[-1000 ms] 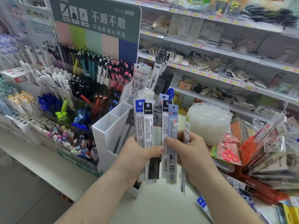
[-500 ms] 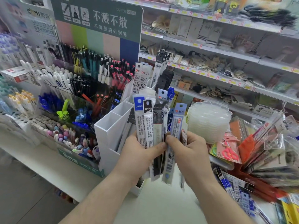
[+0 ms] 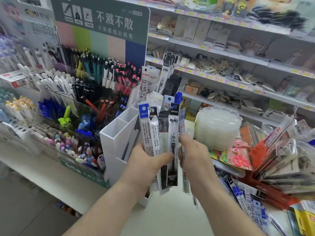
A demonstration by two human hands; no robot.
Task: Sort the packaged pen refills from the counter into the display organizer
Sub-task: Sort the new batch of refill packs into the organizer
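Right hand (image 3: 196,160) drew blue refill pack (image 3: 182,126) rightward (blurred).

The green sign (image 3: 102,19) above the pen display reads "不溅不散" in large white characters, with the smaller line "不溅墨细尖钢笔" beneath it. A pale board (image 3: 36,14) at the upper left carries the letters "DOMI". Among the refill packs (image 3: 159,143) held upright, the blue-topped one and the black-topped one beside it are printed "deli"; the dark pack at the right of the fan shows "子弹头" and "0.5 mm". Two packs standing in the white organizer (image 3: 148,82) are marked "爱好" and "0.5". A boxed item on the shelf (image 3: 179,35) says "DANCE". Loose packs on the counter (image 3: 255,217) at lower right show "0.5".
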